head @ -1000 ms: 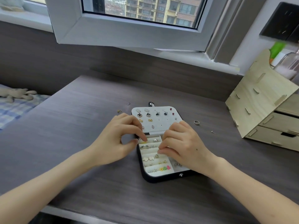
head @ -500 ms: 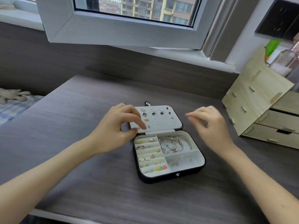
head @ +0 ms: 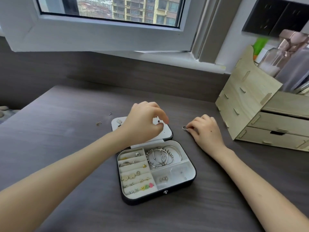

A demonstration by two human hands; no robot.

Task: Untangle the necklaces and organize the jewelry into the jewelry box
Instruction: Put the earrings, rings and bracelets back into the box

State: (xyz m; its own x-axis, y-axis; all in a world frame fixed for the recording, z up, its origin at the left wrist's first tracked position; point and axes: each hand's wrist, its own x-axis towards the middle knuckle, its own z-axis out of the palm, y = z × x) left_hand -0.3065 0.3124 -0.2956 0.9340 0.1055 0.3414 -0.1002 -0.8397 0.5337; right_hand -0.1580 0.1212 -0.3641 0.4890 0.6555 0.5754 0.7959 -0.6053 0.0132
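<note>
The job looks well advanced but not finished: the open jewelry box (head: 155, 195) already holds most pieces, sorted by kind, while a few small ones lie loose on the table (head: 66, 131) around it. Inside the box, the narrow slots on its left side carry rings, pale earrings and brightly coloured studs in rows; the far right compartment holds a loose heap of silver bangles (head: 160, 156), and the near right one has a small silver piece and something clear I cannot make out. No necklace shows plainly, so I cannot tell whether the untangling is done. Behind the box its white lid (head: 167, 133) lies flat with studs pinned in it; the left hand (head: 143, 123) hovers over it, fingers curled, thumb and forefinger close together, though whether they hold anything cannot be told. Just right of the lid, the right hand (head: 205, 131) pinches a ring (head: 184, 128) on the table. Left of the lid, a small earring (head: 99, 123) and a stud (head: 110, 113) wait to be put away
</note>
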